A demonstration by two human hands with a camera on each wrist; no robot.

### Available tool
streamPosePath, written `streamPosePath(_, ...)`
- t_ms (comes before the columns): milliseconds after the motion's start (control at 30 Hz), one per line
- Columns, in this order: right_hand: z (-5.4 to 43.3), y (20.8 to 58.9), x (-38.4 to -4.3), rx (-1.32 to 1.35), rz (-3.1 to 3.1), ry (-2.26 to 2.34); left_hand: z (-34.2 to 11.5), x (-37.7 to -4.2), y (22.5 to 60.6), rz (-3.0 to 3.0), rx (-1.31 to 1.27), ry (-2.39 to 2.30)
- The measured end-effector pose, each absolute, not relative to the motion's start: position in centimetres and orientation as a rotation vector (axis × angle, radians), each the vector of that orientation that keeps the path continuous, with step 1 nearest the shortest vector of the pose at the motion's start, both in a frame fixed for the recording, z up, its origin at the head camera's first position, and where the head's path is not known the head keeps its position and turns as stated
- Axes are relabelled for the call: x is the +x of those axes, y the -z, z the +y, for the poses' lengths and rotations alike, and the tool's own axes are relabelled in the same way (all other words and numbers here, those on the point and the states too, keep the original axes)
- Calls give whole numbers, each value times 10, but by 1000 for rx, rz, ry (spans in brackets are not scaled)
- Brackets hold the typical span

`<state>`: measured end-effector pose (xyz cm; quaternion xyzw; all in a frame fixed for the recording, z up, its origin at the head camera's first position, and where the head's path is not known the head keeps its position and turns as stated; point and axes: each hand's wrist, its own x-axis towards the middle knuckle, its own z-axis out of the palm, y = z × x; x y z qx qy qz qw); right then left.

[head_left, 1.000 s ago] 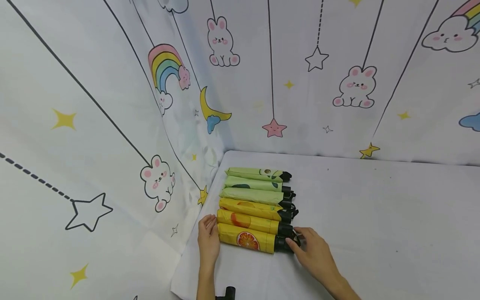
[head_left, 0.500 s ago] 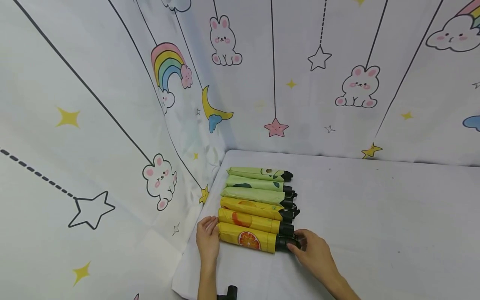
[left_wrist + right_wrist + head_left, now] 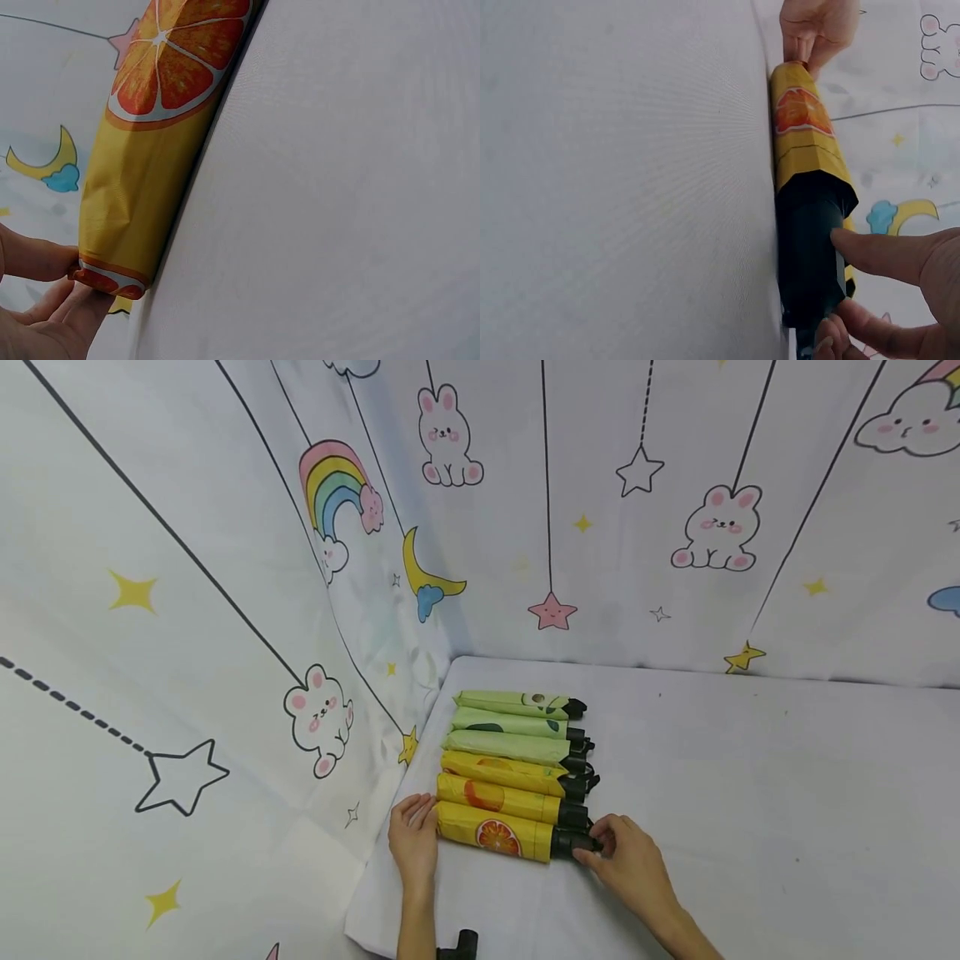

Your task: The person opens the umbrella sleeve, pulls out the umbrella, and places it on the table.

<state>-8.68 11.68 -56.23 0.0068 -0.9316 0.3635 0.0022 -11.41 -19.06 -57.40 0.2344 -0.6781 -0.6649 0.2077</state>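
Note:
Nearest of several folded umbrellas is a yellow umbrella (image 3: 480, 832) with an orange-slice print and a black handle (image 3: 808, 247). My left hand (image 3: 414, 842) touches its closed fabric end; in the left wrist view the thumb (image 3: 37, 255) meets the side and the fingers lie against the tip. At the other end, my right hand (image 3: 630, 864) holds the black handle, thumb on its side and fingers curled at its end by the strap. Two more yellow umbrellas lie behind, one a peach-printed umbrella (image 3: 517, 802), then green umbrellas (image 3: 502, 747), all side by side with handles to the right.
A white-covered table (image 3: 757, 793) carries the row near its left edge. White cloth walls (image 3: 600, 552) printed with rabbits, stars and a rainbow stand behind and to the left. A black rod-like object (image 3: 465, 945) shows at the bottom edge by my left forearm.
My right thumb and fingers have drawn slightly closer together at the handle end. My left hand has shifted a little left at the fabric end. The umbrella row stays in place.

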Motion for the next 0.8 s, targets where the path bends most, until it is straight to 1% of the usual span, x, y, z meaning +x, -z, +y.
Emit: streamPosePath(800,117,569,-89,164,-2974,-1100,-189,-113,574,-1819,677,1893)
